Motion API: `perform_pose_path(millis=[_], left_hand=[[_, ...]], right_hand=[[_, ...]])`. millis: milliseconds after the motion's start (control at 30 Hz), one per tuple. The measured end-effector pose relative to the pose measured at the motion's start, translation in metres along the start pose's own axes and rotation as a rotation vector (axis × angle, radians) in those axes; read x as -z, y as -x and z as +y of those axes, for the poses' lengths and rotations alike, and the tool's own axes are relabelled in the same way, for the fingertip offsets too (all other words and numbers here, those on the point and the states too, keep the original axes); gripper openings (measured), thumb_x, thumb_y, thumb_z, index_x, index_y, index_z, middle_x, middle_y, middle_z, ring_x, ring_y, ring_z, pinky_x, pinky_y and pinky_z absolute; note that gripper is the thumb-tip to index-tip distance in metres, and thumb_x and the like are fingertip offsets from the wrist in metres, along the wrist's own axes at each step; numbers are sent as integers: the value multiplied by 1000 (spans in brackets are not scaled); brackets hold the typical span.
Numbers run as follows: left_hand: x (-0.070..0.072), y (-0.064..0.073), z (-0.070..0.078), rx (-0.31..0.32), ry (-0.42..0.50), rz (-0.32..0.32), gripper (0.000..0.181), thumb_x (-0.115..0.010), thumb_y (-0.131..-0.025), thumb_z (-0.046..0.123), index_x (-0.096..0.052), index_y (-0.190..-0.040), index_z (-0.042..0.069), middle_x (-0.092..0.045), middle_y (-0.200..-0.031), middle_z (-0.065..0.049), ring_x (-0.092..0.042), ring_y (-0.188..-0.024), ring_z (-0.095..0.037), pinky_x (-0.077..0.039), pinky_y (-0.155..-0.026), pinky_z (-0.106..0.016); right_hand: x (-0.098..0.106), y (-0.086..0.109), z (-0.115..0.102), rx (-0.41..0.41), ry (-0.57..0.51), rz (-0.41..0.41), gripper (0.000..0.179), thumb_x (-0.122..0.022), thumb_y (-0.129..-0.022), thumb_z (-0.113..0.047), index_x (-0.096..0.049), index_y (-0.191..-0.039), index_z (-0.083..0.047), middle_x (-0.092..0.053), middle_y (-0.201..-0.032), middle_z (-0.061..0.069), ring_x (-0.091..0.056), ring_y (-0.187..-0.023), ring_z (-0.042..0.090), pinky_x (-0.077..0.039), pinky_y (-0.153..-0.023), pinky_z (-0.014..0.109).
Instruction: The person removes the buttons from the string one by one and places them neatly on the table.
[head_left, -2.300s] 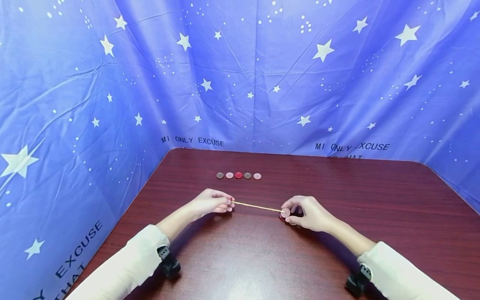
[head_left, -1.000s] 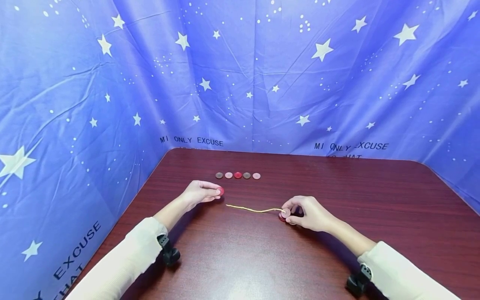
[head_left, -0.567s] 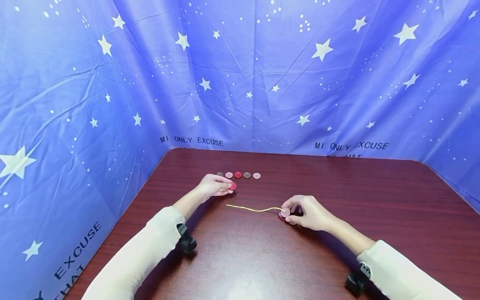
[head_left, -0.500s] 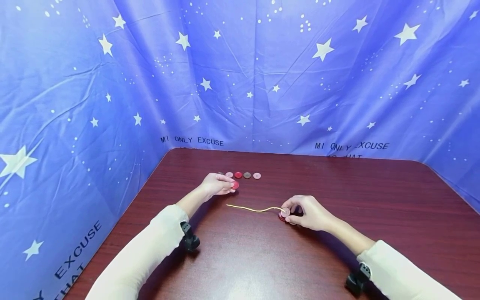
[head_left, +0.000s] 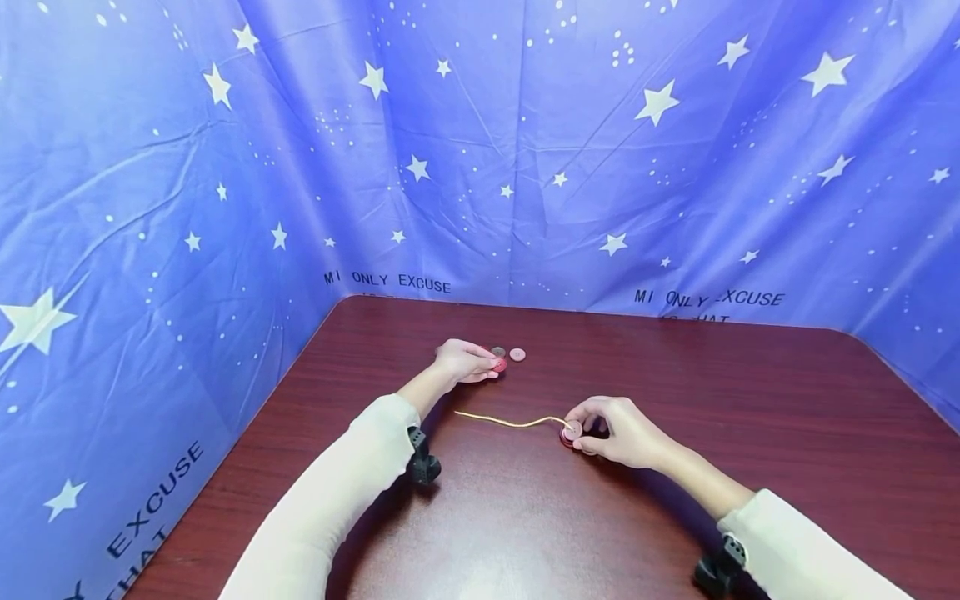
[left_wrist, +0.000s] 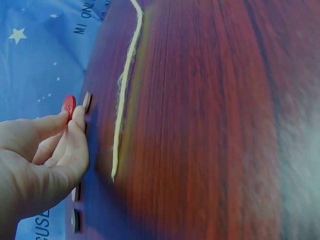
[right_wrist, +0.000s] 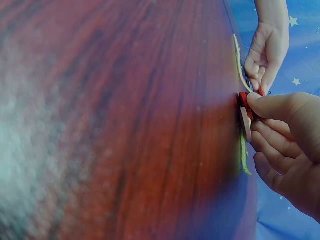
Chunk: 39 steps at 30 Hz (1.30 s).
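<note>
My left hand (head_left: 467,362) pinches a red button (head_left: 500,365) between thumb and fingers, above the row of buttons at the back of the table. The same red button (left_wrist: 69,104) stands on edge at the fingertips in the left wrist view. With thumb and fingers my right hand (head_left: 618,433) holds a few buttons together, a pink button (head_left: 572,430) at the front and red behind it. A yellow string (head_left: 510,422) runs out of the pink button to the left and lies loose. Below the held buttons, a short string tail (right_wrist: 244,155) shows in the right wrist view.
Along the back lies a row of buttons; a brown button (head_left: 498,352) and a pink button (head_left: 517,355) show, while my left hand covers the others. The dark red wooden table (head_left: 675,375) meets a blue star-patterned curtain (head_left: 562,233) at its far and left edges.
First the string was taut between both hands. My left hand let it go, drew back left with the red button, then moved right and farther out along the row. My right hand stayed put.
</note>
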<state>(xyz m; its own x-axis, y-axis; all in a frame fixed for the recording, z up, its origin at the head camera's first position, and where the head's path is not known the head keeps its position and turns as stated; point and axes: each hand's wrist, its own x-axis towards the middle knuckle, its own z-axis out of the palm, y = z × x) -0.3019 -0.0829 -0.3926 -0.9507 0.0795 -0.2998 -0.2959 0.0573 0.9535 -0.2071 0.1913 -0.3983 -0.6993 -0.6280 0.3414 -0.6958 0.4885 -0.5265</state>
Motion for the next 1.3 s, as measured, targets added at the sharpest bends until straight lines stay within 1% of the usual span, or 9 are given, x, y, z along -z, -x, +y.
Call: perform_pose_path(millis=[100,200,333,433,567,733,1000,1133,1300], left_hand=[[-6,-1,2,10,0,11,25,-69,-82,-6,-67,-107,-13,-65,-110,-29,-71,-63,-16,-60,-66,-26],[-11,-2,3,12,-10,20,27,-68,-81,-9,-66,-107,-15,-66,-110,-29,-74,-78,-27,-60,-76,-32],[-15,-9,1,-6,-18,32,19,-71,-77,-11,-69,-96,-15,-71,-97,-28,-74,-80,-31,-61,-75,-36],[-18,-13,1,-19,-41,61,13,-73,-75,-11,-70,-87,-13,-73,-87,-25,-74,-69,-26,-61,-67,-33],[-24,-9,3,-5,-49,94,16,-72,-77,-11,-69,-92,-15,-71,-96,-29,-71,-61,-20,-61,-66,-31],[-28,-5,4,19,-31,103,19,-70,-79,-11,-68,-96,-16,-67,-104,-31,-62,-50,-10,-58,-56,-23],[-30,-5,4,37,-78,169,9,-74,-78,-5,-68,-83,-10,-70,-97,-29,-59,-43,-11,-53,-44,-21],[-30,-3,4,32,-85,158,13,-71,-83,0,-60,-76,-2,-70,-96,-29,-60,-44,-10,-54,-45,-20],[-26,1,4,14,-105,110,9,-66,-86,2,-57,-83,0,-70,-99,-28,-63,-51,-10,-57,-54,-21]], right_hand=[[0,0,1,-1,3,-1,21,-79,-74,-5,-69,-91,-13,-68,-79,-4,-59,-69,1,-46,-50,18],[0,0,1,-6,4,-1,21,-79,-74,-6,-69,-91,-13,-68,-80,-5,-59,-70,2,-45,-51,17],[0,-1,1,-11,5,5,22,-79,-73,-6,-70,-91,-13,-68,-79,-6,-59,-70,2,-45,-52,17],[1,-1,1,-14,9,9,22,-80,-73,-6,-70,-92,-13,-68,-79,-7,-59,-70,1,-45,-52,18],[0,-1,2,-13,3,5,22,-79,-74,-7,-69,-93,-13,-68,-79,-6,-58,-69,0,-44,-51,17],[0,0,3,-3,-3,7,20,-79,-75,-7,-70,-93,-12,-68,-78,-5,-58,-68,-1,-44,-49,15],[0,0,3,-20,1,0,20,-79,-76,-9,-70,-94,-12,-69,-80,-5,-59,-70,4,-45,-53,16],[-1,1,3,-20,4,1,21,-79,-76,-9,-70,-94,-13,-69,-81,-5,-61,-71,9,-46,-55,18],[0,1,2,-17,7,0,21,-79,-76,-9,-69,-94,-13,-69,-82,-5,-62,-72,10,-46,-55,18]])
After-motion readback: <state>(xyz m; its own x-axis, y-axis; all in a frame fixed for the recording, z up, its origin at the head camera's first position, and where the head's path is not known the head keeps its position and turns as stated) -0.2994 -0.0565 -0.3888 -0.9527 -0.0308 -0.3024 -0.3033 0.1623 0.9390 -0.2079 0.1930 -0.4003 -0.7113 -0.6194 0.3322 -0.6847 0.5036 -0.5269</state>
